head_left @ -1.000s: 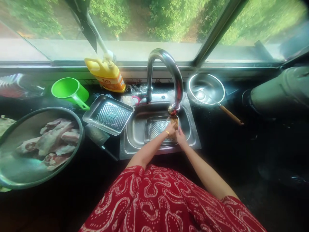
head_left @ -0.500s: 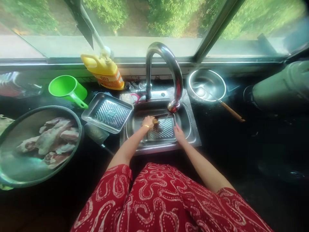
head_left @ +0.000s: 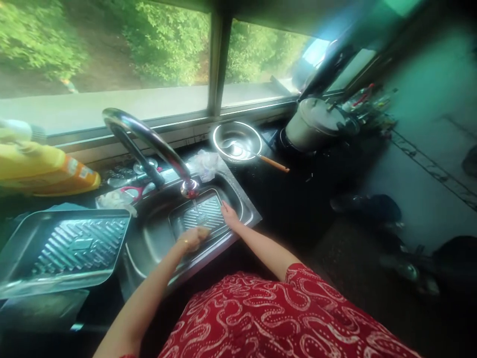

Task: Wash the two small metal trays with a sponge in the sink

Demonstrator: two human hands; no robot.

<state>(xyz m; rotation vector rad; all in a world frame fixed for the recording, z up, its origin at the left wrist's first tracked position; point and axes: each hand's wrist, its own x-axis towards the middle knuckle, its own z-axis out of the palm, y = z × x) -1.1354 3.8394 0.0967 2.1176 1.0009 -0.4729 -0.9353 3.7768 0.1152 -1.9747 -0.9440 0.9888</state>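
A ridged metal tray [head_left: 210, 210] lies tilted inside the steel sink [head_left: 140, 248]. My right hand [head_left: 229, 216] is closed on the tray's right rim. At the tray's near edge, my left hand [head_left: 192, 239] is closed around a small yellowish-brown scrubber [head_left: 203, 231]; its exact kind is hard to make out. A thin stream of water falls from the curved faucet [head_left: 149, 136] onto the tray's ridges.
Left of the sink rests a second ridged tray [head_left: 80, 248], near a yellow jug [head_left: 44, 169]. Scissors [head_left: 132, 192] lie behind the sink. A strainer with a wooden handle [head_left: 237, 142] and a large lidded pot [head_left: 316, 123] stand to the right.
My view has swung to the right, so the basin of meat and green cup are out of sight. My left hand has moved from the tray's left part to its near edge.
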